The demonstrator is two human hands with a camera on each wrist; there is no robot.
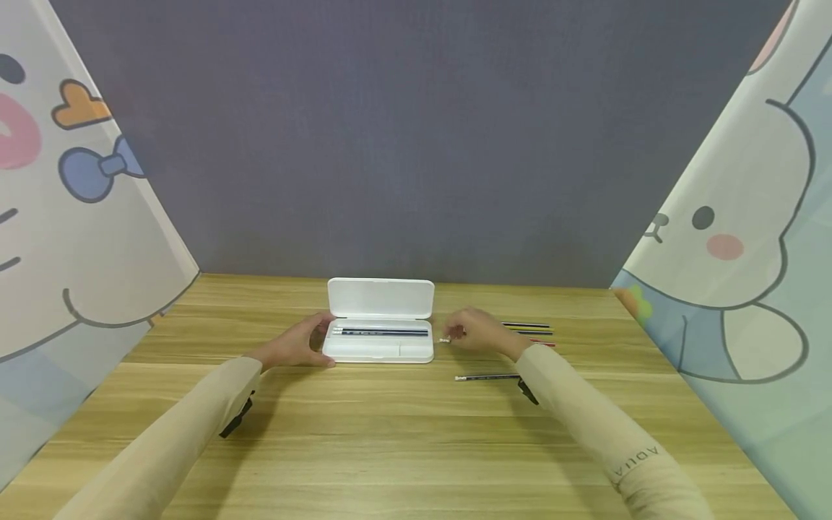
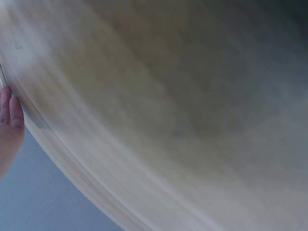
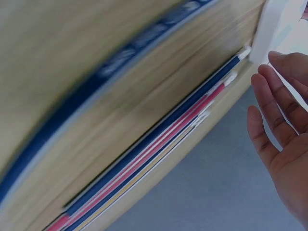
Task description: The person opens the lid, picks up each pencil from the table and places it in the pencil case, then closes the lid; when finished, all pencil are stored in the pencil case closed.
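Observation:
A white pencil case (image 1: 360,359) lies on the table with its lid (image 1: 380,298) raised at the back. Dark blue pencils (image 1: 383,332) with white eraser ends lie in its rear section. My left hand (image 1: 300,342) holds the left end of the case, thumb at the front corner and fingers toward the back. To the right of the case, my right hand (image 1: 477,332) hovers over the eraser ends of several pencils. Its fingers are loosely bent with nothing between them in the right wrist view, close to a blue pencil (image 3: 154,134) and a red pencil (image 3: 211,94).
Nearer the front, a single dark pencil (image 1: 487,377) lies apart, partly behind the right sleeve. Ends of the blue, yellow and red pencils (image 1: 529,332) show past the right hand. A grey panel (image 1: 416,144) rises behind the wooden table (image 1: 390,448), with cartoon-printed panels on both sides.

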